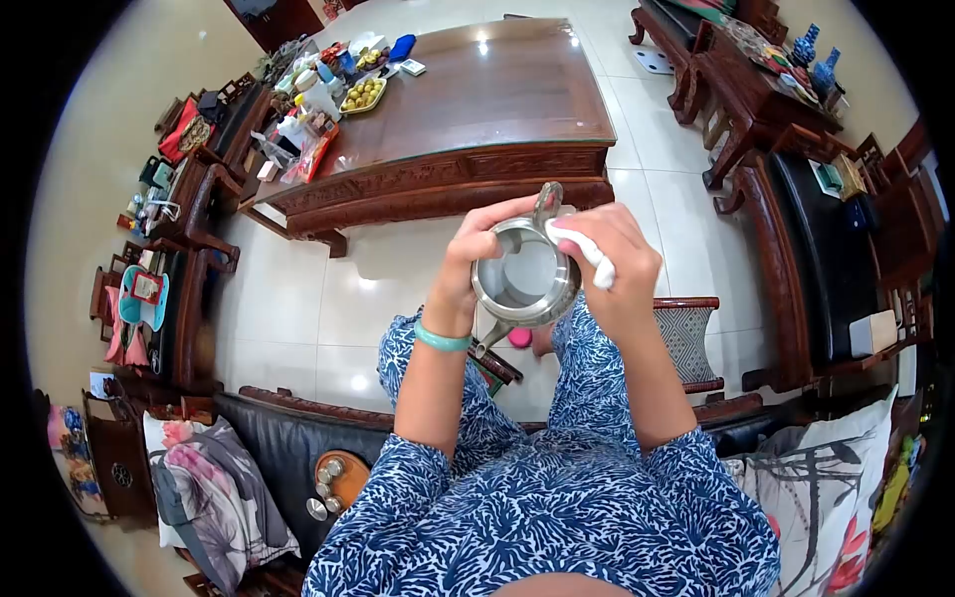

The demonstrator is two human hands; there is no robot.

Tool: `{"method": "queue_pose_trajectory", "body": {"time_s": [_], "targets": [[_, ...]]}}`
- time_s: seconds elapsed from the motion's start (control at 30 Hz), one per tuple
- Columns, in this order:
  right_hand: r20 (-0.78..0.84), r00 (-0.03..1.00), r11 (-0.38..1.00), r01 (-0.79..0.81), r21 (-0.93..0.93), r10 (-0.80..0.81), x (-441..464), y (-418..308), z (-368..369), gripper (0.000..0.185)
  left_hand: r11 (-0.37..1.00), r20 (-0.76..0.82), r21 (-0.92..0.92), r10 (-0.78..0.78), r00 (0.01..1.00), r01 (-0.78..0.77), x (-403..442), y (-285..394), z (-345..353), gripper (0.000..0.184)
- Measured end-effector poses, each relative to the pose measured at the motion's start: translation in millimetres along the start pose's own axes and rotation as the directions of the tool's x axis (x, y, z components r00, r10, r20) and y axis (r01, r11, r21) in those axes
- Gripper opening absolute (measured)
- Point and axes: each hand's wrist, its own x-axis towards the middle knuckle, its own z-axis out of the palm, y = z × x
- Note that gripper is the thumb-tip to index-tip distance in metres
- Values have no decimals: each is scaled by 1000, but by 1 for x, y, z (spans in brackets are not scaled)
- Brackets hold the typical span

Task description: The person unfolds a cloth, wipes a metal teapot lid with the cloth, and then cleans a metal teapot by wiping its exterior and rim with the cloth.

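- Near the centre of the view, a metal teapot is held up in front of the person's lap, its open mouth facing the camera; the handle points to about 12 o'clock and the spout to about 7.
- The left hand grips the teapot at 10 o'clock, thumb at the rim and fingers curled around the far side (whether the fingertips meet the handle, I cannot tell). This grip seems meant to steady the pot and leave the opposite side free.
- The right hand is closed around a bunched white cloth, set against the teapot at 1 to 2 o'clock, beside the base of the handle. Bunching probably makes the cloth easier to press with the fingers.
- Toward 7 o'clock, a round wooden tray bearing small metal cups rests on the black seat, presumably to group them within easy reach.
- At 12 o'clock, beyond the hands, stands a large wooden bench; a basket of yellow fruit sits at 11 o'clock, among bottles and packets crowded along the bench's left end.
- No brand or label can be read: the teapot shows no legible mark, and print on the packets is too small.
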Motion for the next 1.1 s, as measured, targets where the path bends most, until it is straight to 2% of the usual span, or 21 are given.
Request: {"method": "queue_pose_trajectory", "body": {"time_s": [0.1, 0.17, 0.23, 0.33, 0.43, 0.53, 0.57, 0.63, 0.67, 0.73, 0.83, 0.87, 0.9, 0.97, 1.03, 1.1], "targets": [[8, 999, 998, 44, -40, -44, -10, 0, -4, 19, 997, 84, 72, -1, 996, -5, 2, 2, -12, 79], [40, 998, 998, 52, -29, -51, -10, 6, -7, 20, 983, 136, 183, -32, 990, 7, 0, 8, -3, 75], [64, 996, 998, 67, 5, -67, -2, 7, -2, 21, 988, 128, 154, -7, 992, -13, 0, 6, 0, 74], [41, 989, 990, 142, -9, -142, -8, 12, -5, 21, 968, 99, 237, 58, 993, -80, 1, 8, 1, 74], [32, 982, 982, 187, -40, -186, -12, 9, -4, 25, 983, 67, 169, 65, 996, -75, 1, 10, -10, 75], [-36, 999, 998, 22, 64, -20, -13, 8, 3, 24, 992, 61, 82, 91, 994, -96, 1, 3, -10, 72], [-48, 998, 994, -45, 97, 50, -7, 6, 4, 23, 994, -46, -109, 13, 999, -18, 2, -2, -1, 68], [-37, 998, 994, -54, 94, 57, -9, 7, 6, 19, 971, -116, -241, -27, 993, -2, 3, -7, 2, 64], [-71, 996, 995, -49, 83, 55, -7, 8, 11, 20, 970, -126, -242, -24, 992, -7, 3, -11, 1, 64], [-127, 990, 998, -51, 47, 57, -12, 12, 16, 27, 876, -165, -481, -142, 976, 46, 8, -20, 0, 60], [-137, 990, 1000, 14, -12, -15, -25, 6, 22, 36, 837, -198, -546, -178, 964, 42, 10, -27, -2, 51], [-95, 995, 997, -24, 73, 31, -33, 4, 26, 42, 857, -296, -512, -235, 926, 53, 10, -29, -2, 43], [-82, 995, 998, 55, 22, -53, -38, 6, 29, 43, 854, -299, -517, -237, 924, 52, 10, -33, -5, 43], [-55, 995, 996, 81, 31, -80, -44, 7, 36, 40, 816, -289, -575, -272, 918, 60, 12, -37, -8, 39], [-53, 997, 995, 56, 83, -52, -45, 10, 35, 39, 811, -304, -585, -262, 916, 38, 13, -37, -4, 38], [-48, 999, 990, 29, 137, -22, -44, 10, 36, 37, 816, -421, -573, -212, 882, -77, 14, -36, -1, 45]]}}
